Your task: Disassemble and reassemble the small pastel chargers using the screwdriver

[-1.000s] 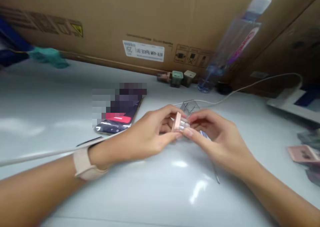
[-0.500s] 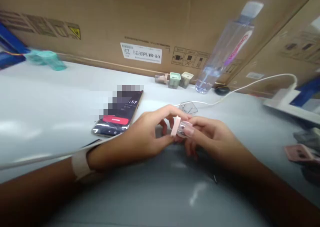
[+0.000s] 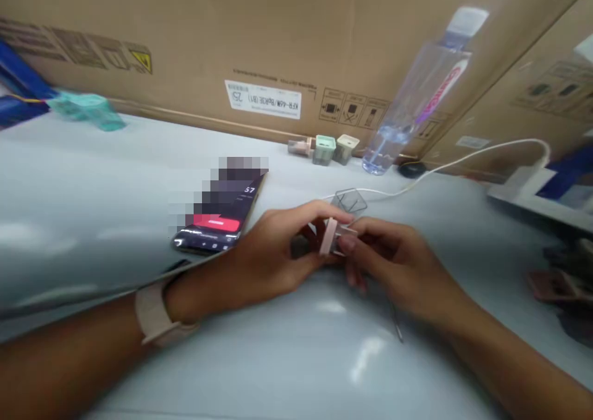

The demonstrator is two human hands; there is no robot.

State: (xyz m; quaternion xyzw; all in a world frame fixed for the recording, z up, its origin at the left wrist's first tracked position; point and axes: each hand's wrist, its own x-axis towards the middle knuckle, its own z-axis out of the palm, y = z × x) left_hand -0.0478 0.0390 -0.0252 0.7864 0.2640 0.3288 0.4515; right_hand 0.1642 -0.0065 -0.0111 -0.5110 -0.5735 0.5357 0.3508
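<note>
Both hands meet over the middle of the white table (image 3: 115, 179). My left hand (image 3: 273, 253) pinches a small pink part (image 3: 329, 237) between thumb and fingers. My right hand (image 3: 393, 265) is closed on the clear plastic piece (image 3: 346, 231) joined to that pink part. A pale watch strap (image 3: 152, 315) wraps my left wrist. Just behind the hands lies a clear plastic box (image 3: 351, 200). A thin dark pin (image 3: 397, 327) lies on the table below my right hand.
A phone (image 3: 217, 222) with a red bar lies left of the hands. Small pink, green and beige blocks (image 3: 324, 148) and a water bottle (image 3: 412, 105) stand against the cardboard box (image 3: 231, 37). A white cable (image 3: 463, 157) runs right. More pink parts (image 3: 551, 284) lie at right.
The hands have stayed together on the pink and clear piece, shifting slightly lower. My right fingers curled closer around it. The view has steadied.
</note>
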